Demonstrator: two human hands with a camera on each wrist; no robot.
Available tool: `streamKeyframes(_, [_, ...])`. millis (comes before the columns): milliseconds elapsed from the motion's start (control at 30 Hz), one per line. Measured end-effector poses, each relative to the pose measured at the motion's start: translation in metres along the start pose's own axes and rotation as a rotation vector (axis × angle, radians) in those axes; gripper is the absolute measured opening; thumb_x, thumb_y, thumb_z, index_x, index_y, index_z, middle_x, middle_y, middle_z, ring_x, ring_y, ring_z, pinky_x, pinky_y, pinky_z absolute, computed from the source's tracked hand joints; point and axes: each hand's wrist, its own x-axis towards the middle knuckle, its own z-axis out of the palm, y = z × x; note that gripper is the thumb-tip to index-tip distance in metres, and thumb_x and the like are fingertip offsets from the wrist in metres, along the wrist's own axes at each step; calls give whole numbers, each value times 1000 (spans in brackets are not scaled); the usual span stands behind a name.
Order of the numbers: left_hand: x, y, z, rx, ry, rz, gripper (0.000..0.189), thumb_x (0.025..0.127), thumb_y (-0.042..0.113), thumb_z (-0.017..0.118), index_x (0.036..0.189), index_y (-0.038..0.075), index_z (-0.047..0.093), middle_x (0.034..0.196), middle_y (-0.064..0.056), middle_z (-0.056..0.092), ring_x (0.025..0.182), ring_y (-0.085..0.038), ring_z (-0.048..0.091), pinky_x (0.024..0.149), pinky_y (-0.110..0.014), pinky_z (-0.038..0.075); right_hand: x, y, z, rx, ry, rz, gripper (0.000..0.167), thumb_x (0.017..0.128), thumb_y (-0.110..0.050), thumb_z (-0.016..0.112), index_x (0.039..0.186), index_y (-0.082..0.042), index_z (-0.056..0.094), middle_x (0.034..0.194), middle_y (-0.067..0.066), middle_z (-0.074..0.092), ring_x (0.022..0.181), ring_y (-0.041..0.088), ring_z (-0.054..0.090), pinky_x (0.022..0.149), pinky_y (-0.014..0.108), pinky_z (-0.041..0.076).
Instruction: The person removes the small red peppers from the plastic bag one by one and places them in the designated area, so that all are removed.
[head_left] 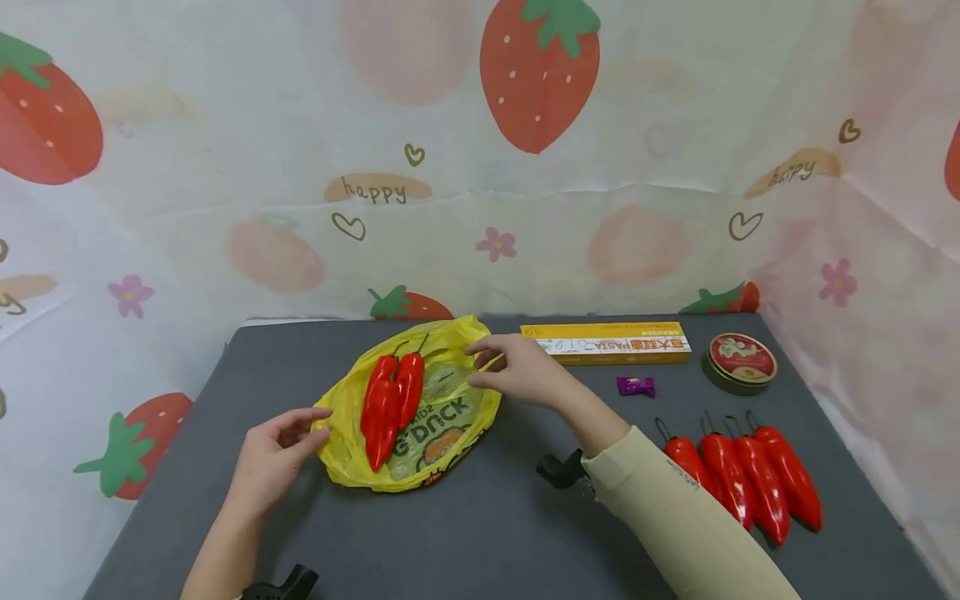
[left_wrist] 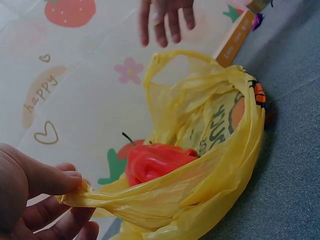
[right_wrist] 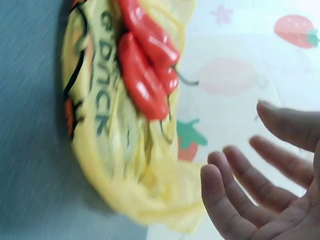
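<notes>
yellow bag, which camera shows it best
The head view: it shows nearly the whole yellow bag from above, uncropped, with three red peppers in it. The left wrist view shows its side and a handle loop close up, cut off at the bottom; the right wrist view is blurred and cuts it off at the top.

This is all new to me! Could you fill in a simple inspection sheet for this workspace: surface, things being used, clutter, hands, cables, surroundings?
Surface: dark grey table.
Job's things: yellow bag, mouth open, with three red peppers inside.
Clutter: right of the bag, four loose peppers, a pasta box, a purple packet and a round tin.
Left hand: pinches the bag's left edge.
Right hand: open near the bag's right edge, gripping nothing.
Cables: nothing seen.
Surroundings: pale backdrop printed with strawberries, hearts and flowers.
</notes>
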Motion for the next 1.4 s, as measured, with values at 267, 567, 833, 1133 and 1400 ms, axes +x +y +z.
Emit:
streamKeyframes(267, [0, 3, 0, 7, 5, 2, 36, 96, 28, 71, 127, 11, 69, 118, -12, 64, 93, -19, 57, 75, -24, 57, 35, -16, 31, 66, -18, 71, 45, 93, -31, 74, 136, -22, 64, 130, 12, 66, 92, 21, 72, 75, 32, 59])
streamKeyframes(567, [0, 2, 5, 4, -15, 1, 35, 96, 28, 71, 127, 12, 70, 116, -12, 65, 92, -20, 58, 74, -26, 57, 59, -13, 70, 79, -52, 114, 68, 88, -34, 79, 149, -21, 51, 132, 18, 61, 92, 25, 68, 70, 30, 58])
streamKeyframes(833, [0, -1, 5, 15, -10, -29, 39, 95, 33, 71, 129, 13, 69, 122, -11, 64, 96, -21, 56, 76, -24, 57, 73, -12, 94, -105, -62, 163, 70, 87, -46, 77, 148, -23, 51, 118, 5, 67, 97, 17, 63, 78, 29, 55])
streamKeyframes(1133, [1, 0, 6, 24, -8, -10, 39, 95, 33, 71, 129, 12, 69, 124, -13, 65, 97, -22, 56, 75, -22, 57, 75, -9, 112, -178, -107, 179, 71, 88, -48, 76, 148, -21, 51, 146, 2, 56, 135, 24, 50, 107, 40, 47])
streamKeyframes(1400, [0, 1, 6, 33, -14, -20, 40, 95, 34, 70, 129, 13, 68, 123, -13, 65, 96, -22, 56, 74, -22, 56, 80, -16, 121, -130, -32, 260, 67, 83, -52, 78, 136, -15, 62, 130, 0, 65, 114, 18, 59, 94, 34, 53])
